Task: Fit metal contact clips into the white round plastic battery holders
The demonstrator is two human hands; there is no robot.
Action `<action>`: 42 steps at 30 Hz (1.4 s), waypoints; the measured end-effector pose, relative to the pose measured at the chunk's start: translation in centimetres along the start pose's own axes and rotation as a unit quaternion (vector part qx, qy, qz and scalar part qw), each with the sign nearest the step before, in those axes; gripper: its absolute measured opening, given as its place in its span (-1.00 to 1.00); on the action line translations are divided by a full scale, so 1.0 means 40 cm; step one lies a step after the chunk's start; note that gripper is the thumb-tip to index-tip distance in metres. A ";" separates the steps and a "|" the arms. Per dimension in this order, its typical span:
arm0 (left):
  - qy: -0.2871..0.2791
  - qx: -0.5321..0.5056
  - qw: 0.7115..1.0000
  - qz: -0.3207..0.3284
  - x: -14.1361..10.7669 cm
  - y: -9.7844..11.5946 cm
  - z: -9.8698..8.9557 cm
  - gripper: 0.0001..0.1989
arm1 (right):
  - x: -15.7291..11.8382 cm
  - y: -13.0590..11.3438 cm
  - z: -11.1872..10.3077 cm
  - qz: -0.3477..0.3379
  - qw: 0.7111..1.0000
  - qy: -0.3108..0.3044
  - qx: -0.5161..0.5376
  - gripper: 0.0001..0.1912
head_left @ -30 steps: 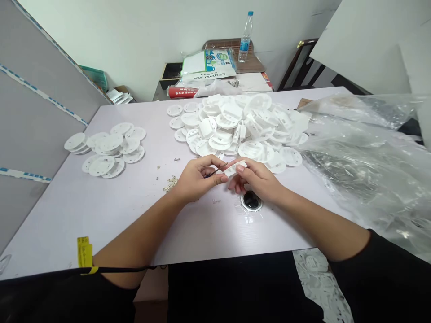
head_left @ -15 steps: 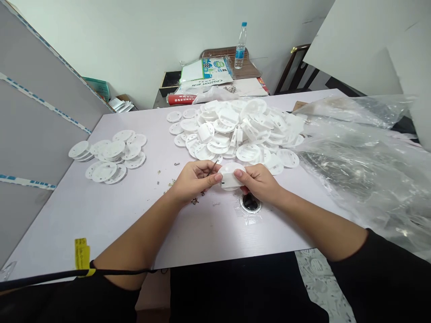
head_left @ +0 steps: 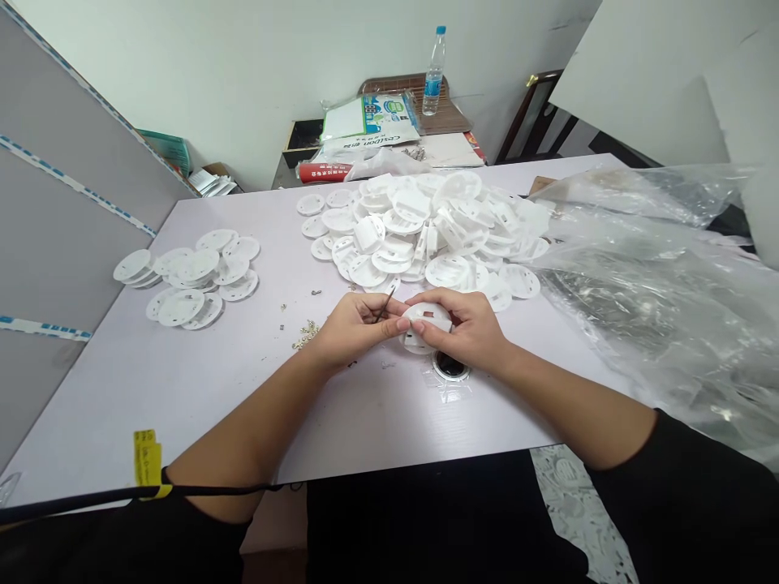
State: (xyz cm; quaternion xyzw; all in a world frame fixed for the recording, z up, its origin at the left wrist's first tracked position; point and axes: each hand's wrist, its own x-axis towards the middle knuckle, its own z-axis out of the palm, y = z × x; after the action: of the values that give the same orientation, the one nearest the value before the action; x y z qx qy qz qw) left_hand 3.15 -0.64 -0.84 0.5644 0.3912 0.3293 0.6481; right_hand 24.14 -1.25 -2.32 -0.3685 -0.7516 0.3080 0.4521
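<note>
Between my two hands is a round white plastic piece (head_left: 431, 315) with small slots. My right hand (head_left: 471, 324) is closed on its right side, thumb on the near face. My left hand (head_left: 359, 324) pinches its left edge, and a thin dark tool (head_left: 385, 306) sticks up from the same fingers. Just below my right hand, a black round item with a white rim (head_left: 451, 367) lies taped to the table. Small metal parts (head_left: 306, 334) lie scattered left of my left hand. A big heap of white pieces (head_left: 414, 219) stands behind my hands.
A smaller group of white discs (head_left: 198, 266) lies on the table (head_left: 200, 389) at left. Crumpled clear plastic bags (head_left: 657, 300) cover the right side. Behind stand a water bottle (head_left: 433, 77) and packets. A black cable (head_left: 213, 491) crosses the lower left.
The white piece has been turned between my hands and now shows its slotted face. My right fingers have shifted over its top edge. The whole view has moved slightly.
</note>
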 end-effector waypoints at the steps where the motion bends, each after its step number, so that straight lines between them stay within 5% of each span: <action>1: -0.001 -0.002 1.000 0.000 0.000 0.000 0.000 -0.66 | -0.001 0.000 0.000 0.007 1.000 -0.001 0.000 -0.74; 16: -0.006 -0.028 1.000 0.011 0.004 -0.006 -0.007 -0.71 | -0.004 0.001 0.004 0.101 0.987 -0.038 0.121 -0.68; 22: 0.031 -0.039 0.999 0.014 0.005 -0.008 -0.018 -0.68 | 0.002 0.001 0.004 0.219 0.924 -0.144 0.279 -0.53; 25: 0.019 -0.024 0.999 0.028 0.003 -0.006 -0.020 -0.69 | 0.003 0.000 0.002 0.235 0.916 -0.166 0.280 -0.60; 33: 0.053 0.096 0.993 0.045 -0.008 -0.009 -0.031 -0.70 | 0.003 0.001 -0.001 0.142 0.976 -0.116 0.120 -0.78; 42: 0.102 0.193 0.976 0.030 -0.011 0.011 -0.002 -0.79 | 0.005 0.006 0.000 0.026 0.995 -0.088 -0.028 -0.70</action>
State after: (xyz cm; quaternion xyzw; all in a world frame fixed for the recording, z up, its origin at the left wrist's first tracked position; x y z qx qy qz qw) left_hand 2.89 -0.93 -0.33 0.6537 0.4939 0.3232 0.4737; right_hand 24.16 -0.93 -2.42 -0.3718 -0.7871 0.3296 0.3656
